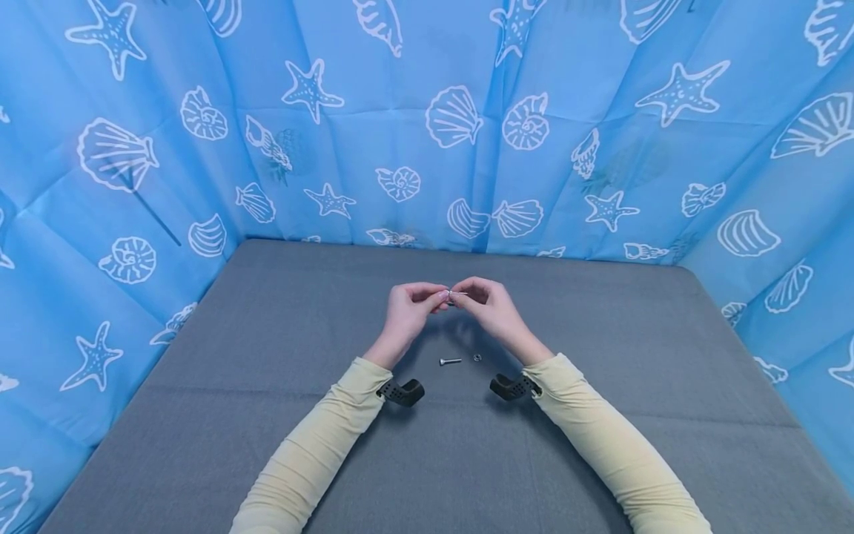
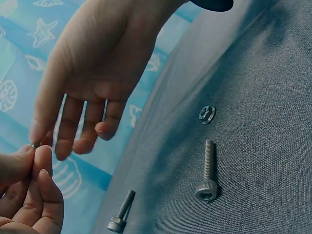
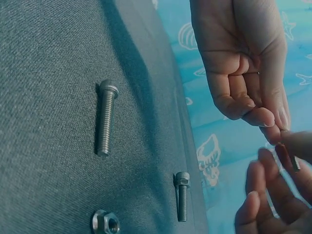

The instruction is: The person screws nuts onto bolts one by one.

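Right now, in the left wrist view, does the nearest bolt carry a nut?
No: that bolt lies bare, a nut lying apart beyond its tip.

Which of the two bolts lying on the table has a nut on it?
The bolt closer to the blue curtain: a nut sits under its head. The other bolt has bare thread; the second nut lies loose.

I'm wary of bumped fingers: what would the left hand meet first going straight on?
Likely the bare right hand, pinching a small silver threaded metal piece, though depth there is unclear.
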Available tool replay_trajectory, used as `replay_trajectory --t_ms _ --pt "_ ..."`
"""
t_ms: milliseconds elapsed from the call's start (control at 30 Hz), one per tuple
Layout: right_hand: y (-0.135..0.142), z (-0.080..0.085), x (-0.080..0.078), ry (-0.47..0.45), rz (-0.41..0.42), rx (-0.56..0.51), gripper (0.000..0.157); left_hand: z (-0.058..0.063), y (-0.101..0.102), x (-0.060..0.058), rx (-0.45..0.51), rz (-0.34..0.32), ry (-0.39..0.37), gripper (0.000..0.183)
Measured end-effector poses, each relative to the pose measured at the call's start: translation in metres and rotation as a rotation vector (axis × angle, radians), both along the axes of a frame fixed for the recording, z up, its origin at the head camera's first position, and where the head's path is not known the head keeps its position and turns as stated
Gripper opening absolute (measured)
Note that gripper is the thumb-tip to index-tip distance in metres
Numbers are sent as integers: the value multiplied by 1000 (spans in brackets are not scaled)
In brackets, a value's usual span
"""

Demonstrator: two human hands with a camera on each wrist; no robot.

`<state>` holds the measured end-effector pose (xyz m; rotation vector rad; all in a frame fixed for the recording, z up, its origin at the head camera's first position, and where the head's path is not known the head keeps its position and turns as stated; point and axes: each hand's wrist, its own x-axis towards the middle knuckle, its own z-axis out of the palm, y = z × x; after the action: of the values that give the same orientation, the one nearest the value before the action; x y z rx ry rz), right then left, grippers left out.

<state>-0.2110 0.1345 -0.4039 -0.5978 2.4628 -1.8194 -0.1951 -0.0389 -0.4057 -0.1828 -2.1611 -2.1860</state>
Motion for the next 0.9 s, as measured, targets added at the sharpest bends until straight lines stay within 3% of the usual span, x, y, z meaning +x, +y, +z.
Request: replay_trajectory --t_ms 233,467,900 --pt "0 2 1 -9 14 -41 21 4 0 1 -4 -25 -5 21" --pt "1 6 1 -56 -3 5 24 0 2 0 8 -2 22 16" --pt "2 5 2 -60 -3 1 26 1 2 3 0 -3 15 14"
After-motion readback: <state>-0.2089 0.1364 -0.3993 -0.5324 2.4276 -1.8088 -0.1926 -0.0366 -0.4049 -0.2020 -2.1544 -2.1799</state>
